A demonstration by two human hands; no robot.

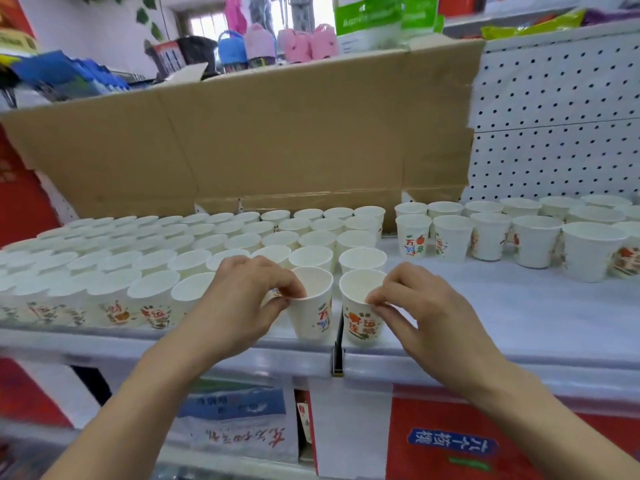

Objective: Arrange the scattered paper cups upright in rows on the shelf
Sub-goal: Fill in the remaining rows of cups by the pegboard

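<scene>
Big flattened cardboard sheet (277, 133) standing along the back, white pegboard panel (554, 116) just right of it. Up behind: green packs (370, 19), pink goods (308, 43), a blue handled item (232, 46). Down below, a red carton (485, 441) near a blue-and-white bag (235, 420).

You have two hands in view, your left hand (242, 299) and your right hand (419, 306). Each pinches one paper cup at the rim, the left-held cup (311, 313) and the right-held cup (360, 317), so two cups are in hand. The packed block (138, 258) of upright cups on the left runs five deep at its right end, held cups included, and more than ten across. You cannot count it exactly, but it holds well over fifty. The loose group (491, 233) on the right shows five cups in front and at least six behind, some cut off by the frame edge. One cardboard sheet (277, 140) stands behind, on one shelf (519, 323).
</scene>
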